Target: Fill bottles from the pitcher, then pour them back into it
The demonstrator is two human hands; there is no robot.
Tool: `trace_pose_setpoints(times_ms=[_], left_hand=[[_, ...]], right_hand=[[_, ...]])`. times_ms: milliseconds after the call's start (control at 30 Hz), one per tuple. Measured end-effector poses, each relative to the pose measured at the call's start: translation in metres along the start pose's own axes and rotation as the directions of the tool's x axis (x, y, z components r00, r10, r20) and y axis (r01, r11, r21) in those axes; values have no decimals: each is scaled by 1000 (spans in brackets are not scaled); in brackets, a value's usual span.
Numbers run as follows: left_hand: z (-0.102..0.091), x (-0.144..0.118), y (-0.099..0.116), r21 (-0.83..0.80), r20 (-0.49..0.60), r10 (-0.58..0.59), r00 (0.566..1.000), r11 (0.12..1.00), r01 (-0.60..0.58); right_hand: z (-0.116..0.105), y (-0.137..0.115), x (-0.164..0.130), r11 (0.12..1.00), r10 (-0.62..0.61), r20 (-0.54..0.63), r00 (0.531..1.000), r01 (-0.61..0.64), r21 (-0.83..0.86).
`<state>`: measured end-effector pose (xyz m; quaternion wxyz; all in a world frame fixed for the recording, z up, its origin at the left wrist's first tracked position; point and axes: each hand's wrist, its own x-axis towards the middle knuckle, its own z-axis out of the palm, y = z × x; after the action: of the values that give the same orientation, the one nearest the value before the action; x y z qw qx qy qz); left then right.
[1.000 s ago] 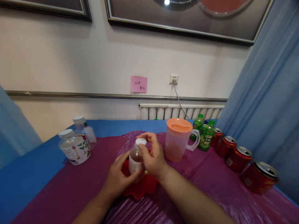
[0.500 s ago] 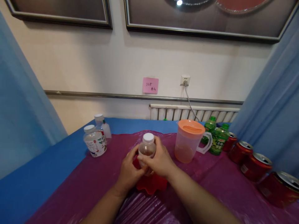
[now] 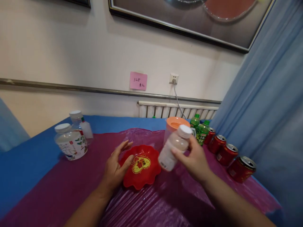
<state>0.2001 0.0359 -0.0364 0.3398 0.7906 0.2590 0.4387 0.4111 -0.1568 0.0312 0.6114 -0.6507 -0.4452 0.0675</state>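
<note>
just right of the frame's centre, your right hand [image 3: 197, 160] clamped on a tilted white-capped bottle [image 3: 172, 149], orange-lidded pitcher [image 3: 175, 122] behind it, lower centre-left, your left hand [image 3: 115, 167] spread apart, at a red dish's [image 3: 148, 176] left edge

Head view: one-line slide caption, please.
Right hand holds a white-capped bottle, tilted, beside a scalloped red plate; left hand open at the plate's left edge.

I'm facing a pale wall [image 3: 201, 72] with 1 socket [image 3: 174, 76] — a pink note [image 3: 138, 81] left of it, a metal rail [image 3: 106, 90] and white radiator [image 3: 163, 105] below, a large framed picture [image 3: 189, 19] above, a blue curtain [image 3: 267, 94] to its right.
</note>
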Motion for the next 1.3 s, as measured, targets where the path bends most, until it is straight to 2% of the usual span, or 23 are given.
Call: trace_pose_setpoints(times_ms=[100,200,300,400,533,733,933,1067,1100,1167,1233,1300], left_hand=[[2,2,0,5,-41,-21,999,1000,21],[3,4,-3,17,-61,-25,998,1000,26],[4,6,-6,54,-65,-29,997,998,32],[4,8,-9,84,-79,-31,996,996,37],[3,10,-11,122,-92,-32,995,992,43],[3,10,-7,140,-75,0,997,990,11],[5,10,-11,126,-50,-18,999,992,25],[7,5,-12,84,-48,-26,999,996,30],[8,3,-11,64,-46,-32,998,997,34],[10,-2,-10,33,-43,-40,998,999,42],[12,-6,-9,16,-40,-54,998,998,54],[14,-10,-10,7,-49,-70,996,997,70]], right_hand=[[-58,29,-4,986,29,-200,979,-61,-152],[-103,66,1,901,49,-393,918,-210,-379],[-129,102,10,789,98,-500,860,-374,-487],[-137,130,19,731,163,-534,829,-465,-499],[-136,152,25,721,195,-532,824,-488,-492],[-131,166,32,729,194,-506,840,-469,-499],[-131,161,36,752,134,-471,872,-399,-524],[-126,146,18,774,54,-466,883,-332,-540],[-122,140,10,777,5,-475,880,-302,-552],[-107,123,-7,758,-228,-484,845,-158,-633],[-81,97,-24,760,-362,-375,854,37,-649],[-45,64,-37,762,-473,-181,862,297,-576]])
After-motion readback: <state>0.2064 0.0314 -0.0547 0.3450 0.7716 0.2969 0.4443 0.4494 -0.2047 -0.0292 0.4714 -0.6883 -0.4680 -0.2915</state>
